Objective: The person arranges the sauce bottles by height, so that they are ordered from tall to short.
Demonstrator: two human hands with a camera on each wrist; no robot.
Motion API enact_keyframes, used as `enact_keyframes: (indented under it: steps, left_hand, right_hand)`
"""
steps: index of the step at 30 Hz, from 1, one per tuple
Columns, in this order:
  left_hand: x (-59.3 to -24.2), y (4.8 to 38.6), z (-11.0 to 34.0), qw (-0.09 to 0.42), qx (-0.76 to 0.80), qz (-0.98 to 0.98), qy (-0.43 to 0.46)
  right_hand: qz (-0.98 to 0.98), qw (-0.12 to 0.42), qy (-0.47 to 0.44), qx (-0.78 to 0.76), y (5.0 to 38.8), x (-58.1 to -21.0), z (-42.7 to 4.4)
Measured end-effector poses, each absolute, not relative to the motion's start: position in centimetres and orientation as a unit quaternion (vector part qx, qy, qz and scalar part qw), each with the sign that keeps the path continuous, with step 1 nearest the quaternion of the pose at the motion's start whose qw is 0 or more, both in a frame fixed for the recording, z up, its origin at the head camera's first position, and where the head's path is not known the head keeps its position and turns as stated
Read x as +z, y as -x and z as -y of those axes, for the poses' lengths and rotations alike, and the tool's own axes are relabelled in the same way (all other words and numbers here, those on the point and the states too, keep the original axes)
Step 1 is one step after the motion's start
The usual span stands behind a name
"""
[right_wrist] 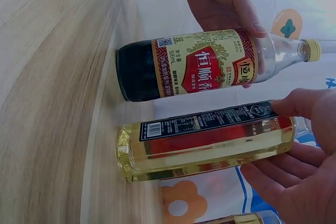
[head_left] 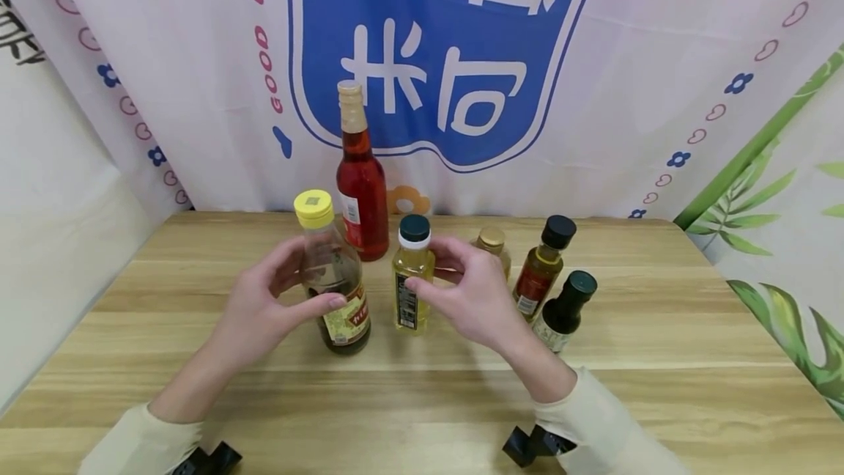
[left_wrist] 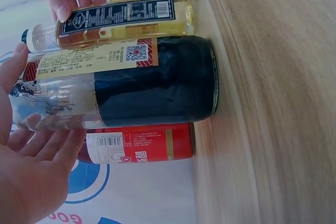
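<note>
In the head view, my left hand [head_left: 260, 306] curves around the yellow-capped bottle of dark liquid [head_left: 332, 266], with fingers behind it and the thumb across its front. My right hand [head_left: 471, 295] holds the green-capped bottle of yellow oil [head_left: 405, 277], its thumb on the dark label and its fingers at the far side. Both bottles stand upright, side by side with a gap between them. The left wrist view shows the left hand [left_wrist: 37, 166] at the upper part of the dark bottle [left_wrist: 157, 85]. On the oil bottle [right_wrist: 210, 153], the right thumb touches the label's upper end.
A tall red bottle [head_left: 363, 200] stands behind, near the curtain [head_left: 231, 145]. To the right stand a gold-capped bottle [head_left: 491, 240], a black-capped bottle [head_left: 537, 281] and a small dark bottle with a green cap [head_left: 563, 314], all on the wooden table [head_left: 409, 416].
</note>
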State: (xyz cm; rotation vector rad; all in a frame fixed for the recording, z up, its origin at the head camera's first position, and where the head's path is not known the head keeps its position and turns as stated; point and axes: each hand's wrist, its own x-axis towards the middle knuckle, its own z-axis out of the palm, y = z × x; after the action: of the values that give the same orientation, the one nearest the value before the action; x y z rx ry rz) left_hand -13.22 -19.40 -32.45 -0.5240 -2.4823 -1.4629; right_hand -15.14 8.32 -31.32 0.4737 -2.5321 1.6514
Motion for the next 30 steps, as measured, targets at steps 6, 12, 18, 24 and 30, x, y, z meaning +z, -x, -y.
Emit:
enact_keyframes:
  steps: [6, 12, 18, 24, 30]
  left_hand:
    - [-32.3, 13.2, 19.6, 0.096, -0.503, 0.839, 0.185]
    - [-32.2, 13.2, 19.6, 0.097, -0.507, 0.835, 0.191]
    - [-32.2, 13.0, 19.3, 0.108, -0.505, 0.839, 0.171]
    - [-32.4, 12.9, 18.8, 0.141, -0.508, 0.835, 0.157]
    - [-32.4, 13.1, 18.5, 0.166, -0.506, 0.835, 0.138]
  right_hand:
    - [0.832, 0.014, -0.169, 0.528, 15.1, -31.0, -8.9]
    - [0.829, 0.004, -0.177, 0.531, 15.0, -30.9, -9.2]
    - [0.835, 0.000, -0.181, 0.519, 15.1, -30.9, -9.2]
    - [0.839, -0.011, -0.182, 0.513, 15.1, -30.8, -9.4]
    - [0.837, -0.013, -0.186, 0.515, 15.2, -30.8, -9.5]
